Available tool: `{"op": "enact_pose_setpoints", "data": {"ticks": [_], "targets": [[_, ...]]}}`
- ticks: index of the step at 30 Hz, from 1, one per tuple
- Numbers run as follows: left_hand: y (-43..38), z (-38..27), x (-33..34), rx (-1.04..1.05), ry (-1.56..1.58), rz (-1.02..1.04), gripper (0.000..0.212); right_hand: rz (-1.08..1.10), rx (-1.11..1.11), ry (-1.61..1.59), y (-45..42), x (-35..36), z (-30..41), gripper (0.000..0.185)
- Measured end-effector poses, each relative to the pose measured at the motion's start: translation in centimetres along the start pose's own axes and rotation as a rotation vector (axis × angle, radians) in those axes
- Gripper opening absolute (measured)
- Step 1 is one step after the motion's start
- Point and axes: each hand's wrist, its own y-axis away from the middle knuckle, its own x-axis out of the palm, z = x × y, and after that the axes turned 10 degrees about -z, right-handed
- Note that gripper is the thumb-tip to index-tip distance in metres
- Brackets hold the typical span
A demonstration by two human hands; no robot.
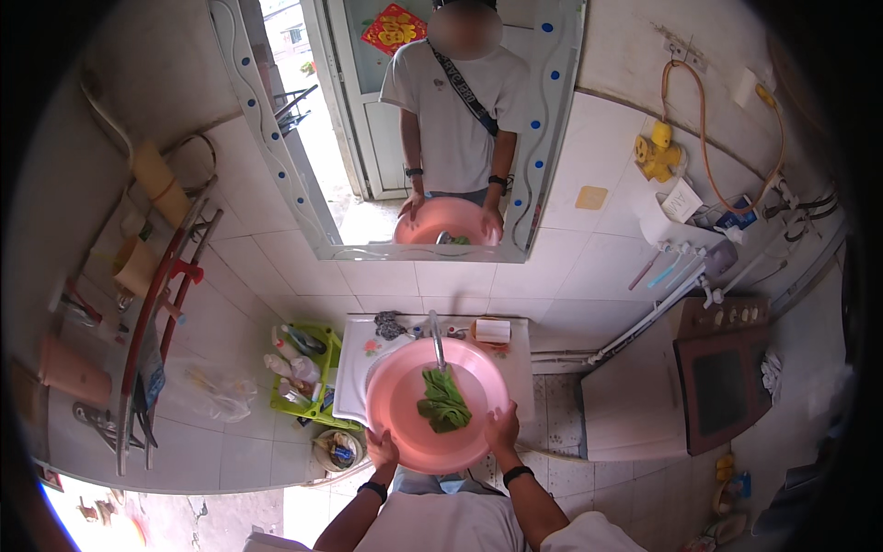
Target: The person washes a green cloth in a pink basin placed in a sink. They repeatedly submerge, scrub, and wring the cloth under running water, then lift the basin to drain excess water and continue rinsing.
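Between my hands is a round pink plastic basin, resting over the white sink counter. My left hand grips its rim at the lower left. On the lower right, my right hand holds the rim too, with the thumb over the edge. A bunch of green leafy vegetable lies inside the basin, near its middle. The chrome faucet reaches over the basin's far edge, its spout just above the leaves. Whether water is running cannot be made out.
A green plastic rack with bottles stands left of the sink, above a small bin. A dark scouring pad and a soap dish sit at the counter's back. A twin-tub washing machine stands right; a mirror hangs ahead.
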Motion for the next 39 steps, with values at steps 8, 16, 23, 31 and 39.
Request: {"op": "enact_pose_setpoints", "data": {"ticks": [8,16,23,31,39], "targets": [[0.1,-0.7,0.0,-0.025,-0.060,-0.017,0.077,-0.047,-0.040,-0.015,0.0,0.2,0.0,0.050],[0.2,-2.1,-0.7,-0.019,-0.120,0.041,0.078,-0.036,-0.024,0.015,0.1,-0.2,0.5,0.050],[-0.2,-1.0,-0.1,-0.104,-0.207,0.051,0.074,-0.036,-0.026,0.057,0.0,-0.3,0.7,0.050],[-0.1,-2.5,-0.7,-0.093,-0.245,0.092,0.069,-0.040,-0.020,0.015,-0.1,0.3,-0.1,0.051],[-0.1,-1.8,-0.6,-0.039,-0.125,0.080,0.069,0.007,0.040,-0.036,0.1,-0.4,0.8,0.048]]}}
